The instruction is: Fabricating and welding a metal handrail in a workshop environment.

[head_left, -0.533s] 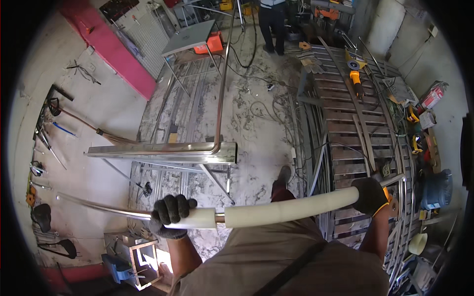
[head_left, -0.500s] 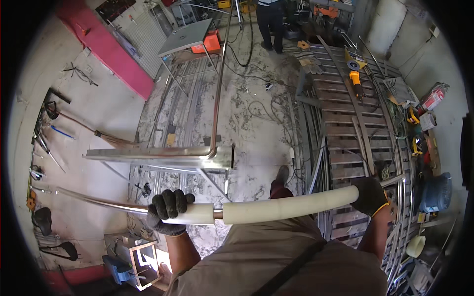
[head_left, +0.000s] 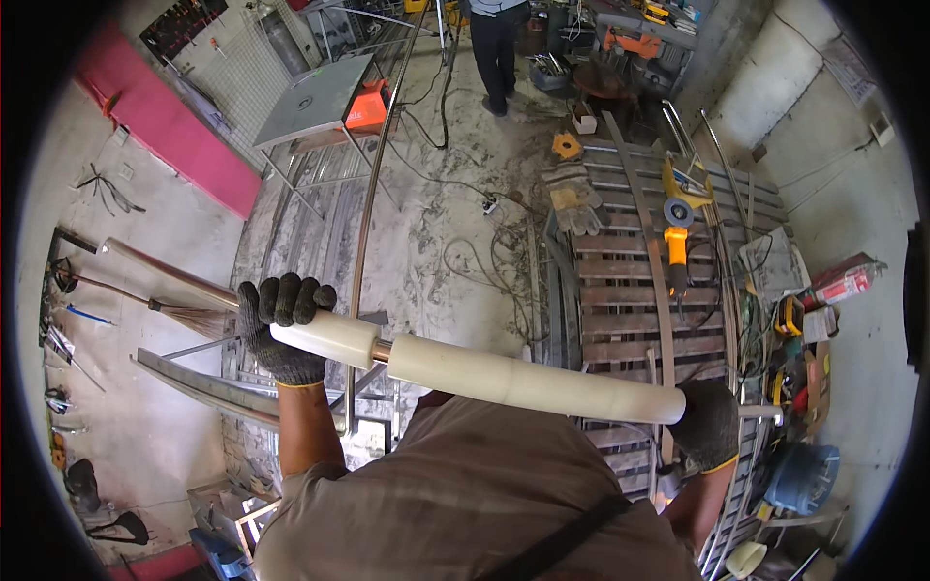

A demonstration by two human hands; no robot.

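Across the front of my body I hold a shiny metal tube (head_left: 170, 269) that carries two off-white cylindrical sleeves. My left hand (head_left: 284, 327), in a dark knit glove, is wrapped round the tube at the outer end of the short sleeve (head_left: 339, 337). The long sleeve (head_left: 528, 380) runs to my right hand (head_left: 709, 424), also gloved and closed round the right end; its fingers are partly hidden. A narrow strip of bare tube shows between the sleeves. The tube slopes down from left to right, its free end sticking out past my left hand.
A bent metal rod (head_left: 370, 203) rises beyond the tube, near a metal channel (head_left: 199, 380). To the right, a slatted rack (head_left: 635, 276) bears an angle grinder (head_left: 677, 247) and work gloves (head_left: 573, 197). A grey table (head_left: 315, 102) and another person (head_left: 494, 53) are farther back.
My left hand has risen and my right hand has dropped, so the tube now tilts down to the right. The view has shifted, and the metal channel appears lower left.
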